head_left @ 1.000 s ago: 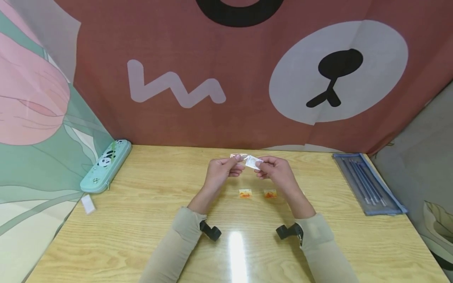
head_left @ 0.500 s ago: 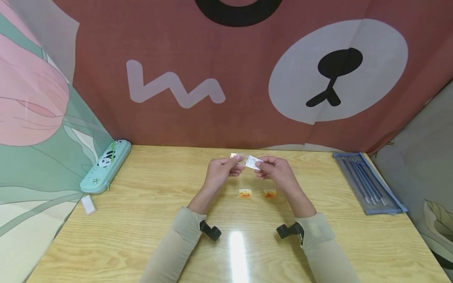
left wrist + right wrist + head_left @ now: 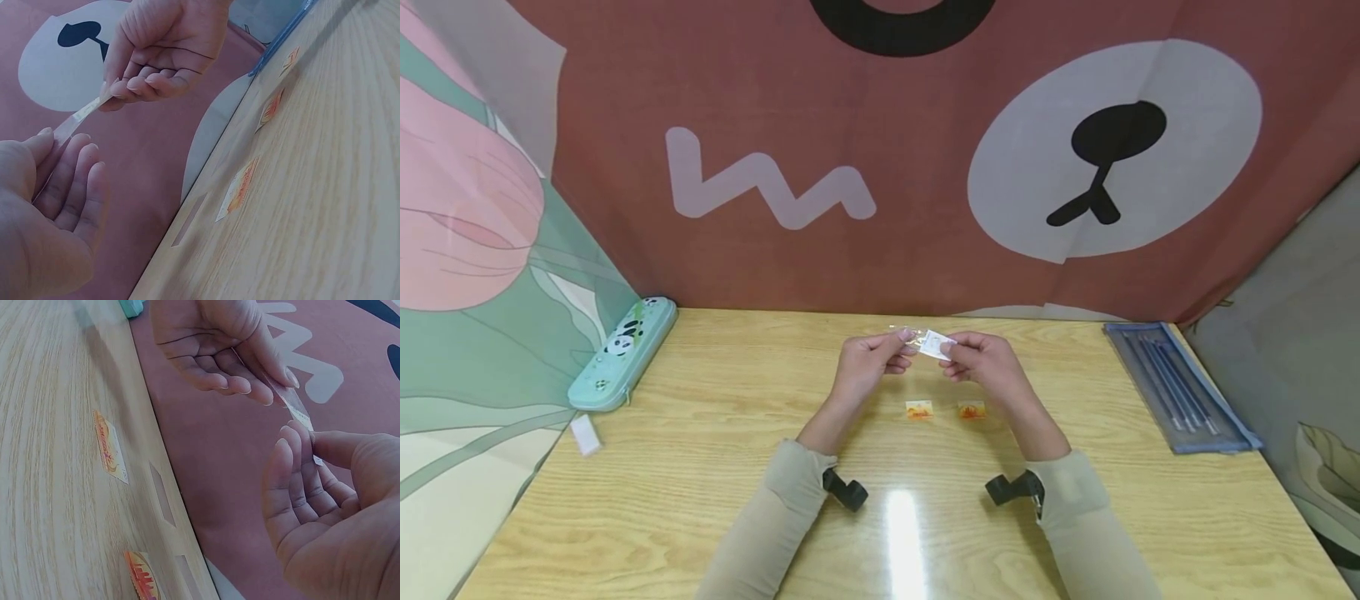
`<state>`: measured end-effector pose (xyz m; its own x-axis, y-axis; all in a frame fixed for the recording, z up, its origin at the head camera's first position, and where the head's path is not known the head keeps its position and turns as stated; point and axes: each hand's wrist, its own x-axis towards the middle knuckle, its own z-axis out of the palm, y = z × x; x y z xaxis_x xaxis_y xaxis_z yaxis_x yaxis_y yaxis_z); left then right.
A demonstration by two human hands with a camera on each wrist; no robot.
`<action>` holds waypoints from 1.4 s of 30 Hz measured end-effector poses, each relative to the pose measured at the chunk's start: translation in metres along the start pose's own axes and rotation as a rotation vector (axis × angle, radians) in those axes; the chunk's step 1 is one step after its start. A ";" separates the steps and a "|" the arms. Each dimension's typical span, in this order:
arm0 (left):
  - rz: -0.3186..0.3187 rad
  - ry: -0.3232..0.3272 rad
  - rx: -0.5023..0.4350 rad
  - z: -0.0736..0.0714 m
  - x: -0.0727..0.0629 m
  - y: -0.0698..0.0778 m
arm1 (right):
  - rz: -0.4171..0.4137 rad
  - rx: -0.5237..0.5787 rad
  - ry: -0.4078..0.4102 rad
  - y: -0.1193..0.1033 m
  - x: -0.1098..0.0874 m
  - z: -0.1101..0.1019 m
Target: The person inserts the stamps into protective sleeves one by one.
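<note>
My left hand (image 3: 871, 360) and right hand (image 3: 988, 362) are raised close together near the far side of the table. Between thumb and fingers, the left hand pinches a shiny, clear piece of film (image 3: 913, 337). The right hand pinches a small white printed slip (image 3: 934, 344) right beside it. Seen edge-on in the right wrist view, film and slip form one thin strip (image 3: 294, 403) stretched between both hands; the fingertips hide its ends. Below the hands, two small orange-and-white cards (image 3: 919, 410) (image 3: 972, 410) lie flat on the table.
A third orange card (image 3: 289, 60) lies further right, mostly behind the right wrist in the head view. A mint panda pencil case (image 3: 625, 354) and a white eraser-like block (image 3: 585, 434) are at the left. At the right lies a blue-edged mesh pouch (image 3: 1180, 387) with pencil-like sticks.
Both hands stay nearly in place. The clear film by the left thumb has tilted and catches the light differently, and the left fingertips sit slightly closer to the white slip.
</note>
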<state>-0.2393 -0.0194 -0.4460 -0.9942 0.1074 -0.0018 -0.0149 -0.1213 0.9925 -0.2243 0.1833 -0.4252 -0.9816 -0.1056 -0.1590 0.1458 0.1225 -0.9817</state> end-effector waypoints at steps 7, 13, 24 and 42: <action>-0.002 -0.026 -0.001 -0.001 -0.001 0.002 | -0.002 -0.007 -0.014 0.000 0.000 0.000; -0.044 -0.070 -0.002 0.000 -0.001 0.003 | -0.008 -0.021 -0.011 0.000 -0.001 0.000; -0.087 -0.094 -0.007 0.001 -0.002 0.003 | -0.061 0.017 0.059 0.002 -0.001 0.000; -0.117 -0.113 -0.064 0.004 -0.003 0.003 | -0.038 0.045 0.094 0.003 -0.002 0.006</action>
<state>-0.2357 -0.0167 -0.4423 -0.9672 0.2338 -0.0993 -0.1399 -0.1642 0.9765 -0.2213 0.1777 -0.4285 -0.9934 -0.0160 -0.1132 0.1117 0.0755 -0.9909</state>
